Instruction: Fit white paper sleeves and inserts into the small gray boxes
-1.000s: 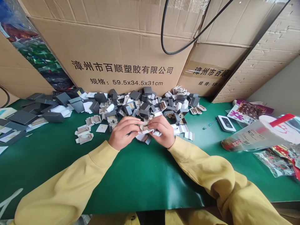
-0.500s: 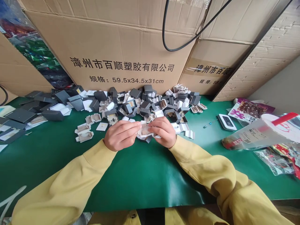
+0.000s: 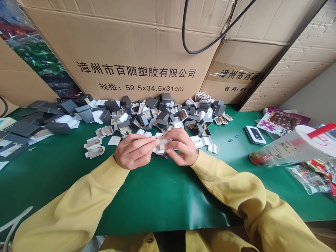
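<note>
1. L hand (image 3: pixel 133 152) had edged outward a bit vs. a moment earlier; R hand (image 3: pixel 182 147) stayed about where it was, thumb showing low at the near side.
2. White piece (image 3: pixel 161 143) was btwn the two, just above the near edge of the pile. It now showed more of its folded inside, facing up; prob. meant the fingers had better access to its folds & flaps. Exact fold state unclear, as fingers hid both ends.
3. Grip: L fingertips pinched its left end, R fingers & thumb closed on its right end. Both clamped on the same pc, neither free.
4. Behind the hands: a mixed heap of dark boxes (image 3: pixel 166 98) and loose white pcs, some boxes open, others tipped on their sides. More dark boxes lay at far left w/ white paper among them.
5. L of the hands, apart from the heap: a few white trays (image 3: pixel 94 152), open side up, nr a small card (image 3: pixel 114 140). All sat on the green table (image 3: pixel 147 196).
6. R side: small device (image 3: pixel 255 135), snack pack (image 3: pixel 285 120) & a clear cup (image 3: pixel 286 150), tilted, w/ red straw. All well apart from both hands.
7. Big carton (image 3: pixel 131 42) stood behind the heap.
</note>
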Motion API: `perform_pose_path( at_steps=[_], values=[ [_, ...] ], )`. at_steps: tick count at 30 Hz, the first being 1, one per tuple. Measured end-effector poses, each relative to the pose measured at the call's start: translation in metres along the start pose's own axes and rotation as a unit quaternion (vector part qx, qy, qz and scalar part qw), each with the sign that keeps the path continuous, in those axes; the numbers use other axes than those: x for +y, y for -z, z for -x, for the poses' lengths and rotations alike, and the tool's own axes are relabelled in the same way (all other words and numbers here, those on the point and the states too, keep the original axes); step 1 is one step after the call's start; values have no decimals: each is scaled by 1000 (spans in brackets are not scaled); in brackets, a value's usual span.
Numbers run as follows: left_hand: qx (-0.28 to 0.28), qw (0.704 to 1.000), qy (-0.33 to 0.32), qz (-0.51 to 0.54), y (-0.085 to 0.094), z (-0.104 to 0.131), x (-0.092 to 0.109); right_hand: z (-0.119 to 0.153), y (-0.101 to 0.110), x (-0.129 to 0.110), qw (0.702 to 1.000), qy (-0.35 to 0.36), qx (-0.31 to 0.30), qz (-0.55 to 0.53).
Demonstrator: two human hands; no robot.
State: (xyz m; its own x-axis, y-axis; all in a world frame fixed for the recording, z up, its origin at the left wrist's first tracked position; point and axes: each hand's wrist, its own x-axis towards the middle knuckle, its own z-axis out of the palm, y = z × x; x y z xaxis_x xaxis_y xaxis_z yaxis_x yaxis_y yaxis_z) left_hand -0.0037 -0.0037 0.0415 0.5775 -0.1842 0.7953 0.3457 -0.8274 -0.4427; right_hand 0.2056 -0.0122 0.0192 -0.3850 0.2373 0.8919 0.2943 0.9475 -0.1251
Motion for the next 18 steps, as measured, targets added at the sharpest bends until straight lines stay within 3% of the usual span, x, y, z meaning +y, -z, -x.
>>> perform_pose_path(
  at_steps=[7,13,18],
  values=[
    [2,998,54,31,-4,2,3,-1,1,-1,999,-11,-22,-36],
    [-18,997,51,46,-7,6,3,-3,3,-1,997,-25,-66,-19],
    [-10,997,63,45,-9,13,1,-3,3,-1,997,-34,-49,-42]
  ],
)
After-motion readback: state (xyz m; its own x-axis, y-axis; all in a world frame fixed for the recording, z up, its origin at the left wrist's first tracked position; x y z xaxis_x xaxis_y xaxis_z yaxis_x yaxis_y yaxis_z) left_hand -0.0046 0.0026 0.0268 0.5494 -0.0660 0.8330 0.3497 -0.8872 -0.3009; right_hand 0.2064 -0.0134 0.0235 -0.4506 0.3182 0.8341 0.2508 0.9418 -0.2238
